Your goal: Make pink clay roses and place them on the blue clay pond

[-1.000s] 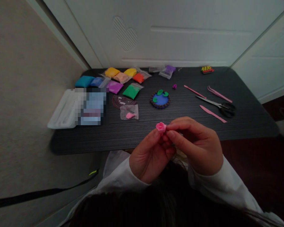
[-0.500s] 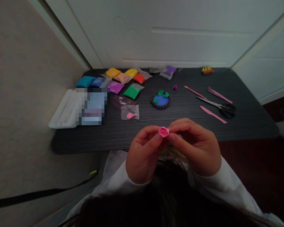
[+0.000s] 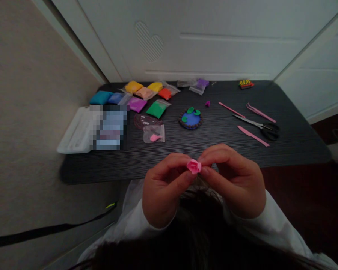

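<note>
A small pink clay flower (image 3: pixel 194 166) with cupped petals is held in front of the table's near edge. My left hand (image 3: pixel 165 191) pinches its left side between thumb and fingertips. From the right, my right hand (image 3: pixel 236 180) grips the other side in the same way. The flower's underside is hidden by the fingers. Beyond the hands lies a round clay pond (image 3: pixel 190 119), blue with a brown beaded rim and green leaf pieces. A clear bag with pink clay (image 3: pixel 154 137) lies to its left.
On the right are scissors (image 3: pixel 259 123), a pink clay knife (image 3: pixel 252 135), a thin pink tool (image 3: pixel 231 109) and pink tweezers (image 3: pixel 260 112). Several clay bags, including a green one (image 3: pixel 157 108), lie at the back left. A white box (image 3: pixel 79 129) stands at the left edge.
Both hands have come slightly lower and nearer to me with the pink clay flower. Its opening is tilted differently and looks more angular. The things on the table stay put.
</note>
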`<action>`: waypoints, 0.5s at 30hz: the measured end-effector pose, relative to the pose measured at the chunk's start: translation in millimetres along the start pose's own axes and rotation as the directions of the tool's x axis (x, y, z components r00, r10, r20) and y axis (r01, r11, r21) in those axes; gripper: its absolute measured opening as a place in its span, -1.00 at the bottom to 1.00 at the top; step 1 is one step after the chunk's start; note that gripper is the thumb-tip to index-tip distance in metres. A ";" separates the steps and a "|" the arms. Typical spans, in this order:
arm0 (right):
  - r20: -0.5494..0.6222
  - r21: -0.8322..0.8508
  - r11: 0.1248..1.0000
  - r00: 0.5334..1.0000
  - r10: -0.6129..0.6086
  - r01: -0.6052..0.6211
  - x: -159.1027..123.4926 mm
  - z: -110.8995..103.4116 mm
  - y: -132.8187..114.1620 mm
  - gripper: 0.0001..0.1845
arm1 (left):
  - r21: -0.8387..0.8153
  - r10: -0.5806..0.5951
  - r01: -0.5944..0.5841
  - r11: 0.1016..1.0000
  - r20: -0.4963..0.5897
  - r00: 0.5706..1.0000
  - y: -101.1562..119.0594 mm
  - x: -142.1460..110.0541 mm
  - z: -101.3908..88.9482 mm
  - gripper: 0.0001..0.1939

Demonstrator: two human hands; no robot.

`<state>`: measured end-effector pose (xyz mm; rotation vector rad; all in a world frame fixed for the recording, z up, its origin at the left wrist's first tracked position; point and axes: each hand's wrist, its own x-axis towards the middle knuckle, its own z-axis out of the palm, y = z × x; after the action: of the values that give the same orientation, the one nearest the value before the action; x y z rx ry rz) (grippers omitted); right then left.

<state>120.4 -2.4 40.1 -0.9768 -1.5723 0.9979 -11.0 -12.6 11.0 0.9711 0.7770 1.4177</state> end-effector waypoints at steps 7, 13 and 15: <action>0.056 0.013 0.994 0.992 -0.112 0.112 -3.0 -4.6 -3.8 -0.80 | 0.319 0.238 -0.236 0.918 0.033 0.971 16.8 -3.7 3.4 -0.79; 0.036 0.057 0.990 0.990 -0.135 0.132 -4.6 -3.0 -2.0 -0.80 | 0.407 0.285 -0.283 0.868 0.057 0.957 27.1 -7.5 4.8 -0.71; 0.027 0.087 0.989 0.992 -0.125 0.123 -4.8 -1.5 -0.8 -0.80 | 0.432 0.296 -0.296 0.852 0.071 0.953 28.3 -8.2 4.8 -0.67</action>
<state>122.7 -7.0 39.6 -0.7981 -1.5837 0.9893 -19.4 -23.6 37.5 1.4941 1.0040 1.5348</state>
